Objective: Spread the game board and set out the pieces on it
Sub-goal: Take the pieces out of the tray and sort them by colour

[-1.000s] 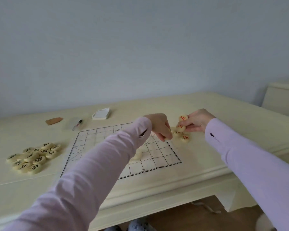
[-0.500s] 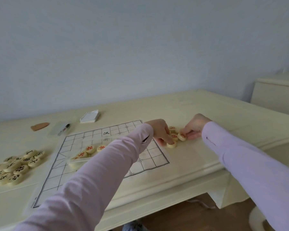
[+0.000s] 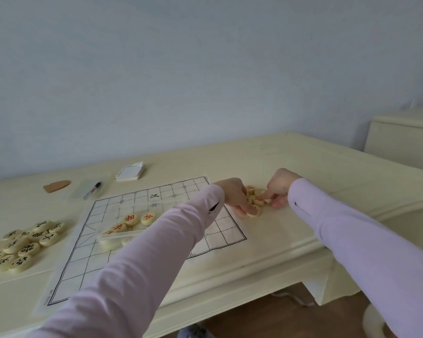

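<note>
Just right of the spread board (image 3: pixel 83 264), we see both hands down in the red pieces (image 3: pixel 257 200): left hand (image 3: pixel 233 196) pinches one with curled fingers, right hand (image 3: pixel 279 189) pinches another beside it.

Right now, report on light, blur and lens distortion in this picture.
Head view: soft, even light, no hard shadows or glare on the table. Head view: the wide lens bows the table's front edge. Head view: slight blur softens the left hand, right hand and the red pieces between them; the game board lines and black pieces read clearer.
</note>
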`<state>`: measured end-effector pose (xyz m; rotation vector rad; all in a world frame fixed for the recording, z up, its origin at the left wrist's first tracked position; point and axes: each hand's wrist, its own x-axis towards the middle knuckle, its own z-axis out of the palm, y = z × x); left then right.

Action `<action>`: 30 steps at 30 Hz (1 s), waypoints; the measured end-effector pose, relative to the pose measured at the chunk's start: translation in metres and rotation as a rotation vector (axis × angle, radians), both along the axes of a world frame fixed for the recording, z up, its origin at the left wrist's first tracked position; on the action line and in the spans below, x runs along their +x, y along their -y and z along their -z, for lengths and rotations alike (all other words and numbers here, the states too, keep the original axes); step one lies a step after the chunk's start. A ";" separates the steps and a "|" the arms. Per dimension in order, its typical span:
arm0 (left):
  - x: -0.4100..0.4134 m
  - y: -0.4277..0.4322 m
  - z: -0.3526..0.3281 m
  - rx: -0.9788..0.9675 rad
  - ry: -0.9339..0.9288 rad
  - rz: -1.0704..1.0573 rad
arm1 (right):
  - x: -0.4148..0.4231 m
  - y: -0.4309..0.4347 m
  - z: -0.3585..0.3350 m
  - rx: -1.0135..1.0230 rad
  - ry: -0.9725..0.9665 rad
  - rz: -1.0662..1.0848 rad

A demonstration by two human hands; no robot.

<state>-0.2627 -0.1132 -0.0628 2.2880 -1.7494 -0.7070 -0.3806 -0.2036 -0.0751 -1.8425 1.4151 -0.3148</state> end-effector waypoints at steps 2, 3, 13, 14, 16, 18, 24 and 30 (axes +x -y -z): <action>0.000 -0.004 -0.005 -0.018 0.058 0.034 | 0.001 0.000 -0.003 -0.040 -0.058 -0.003; 0.002 -0.007 -0.009 -0.031 0.060 0.045 | 0.002 0.000 -0.004 -0.062 -0.080 -0.005; 0.085 -0.074 -0.050 -0.328 0.047 -0.086 | 0.032 -0.041 -0.023 -0.433 0.129 0.068; 0.095 -0.084 -0.051 -0.308 0.049 -0.100 | 0.043 -0.051 -0.027 -0.436 0.246 -0.012; 0.113 -0.101 -0.051 -0.207 0.047 -0.095 | 0.064 -0.075 -0.033 -0.349 0.373 -0.247; 0.125 -0.115 -0.047 -0.069 0.073 -0.074 | 0.084 -0.096 -0.037 -0.210 0.351 -0.504; 0.123 -0.133 -0.032 0.110 0.157 -0.012 | 0.126 -0.128 -0.039 -0.418 -0.340 -0.870; 0.117 -0.120 -0.011 0.142 0.305 0.033 | 0.137 -0.142 -0.027 -0.485 -0.561 -0.856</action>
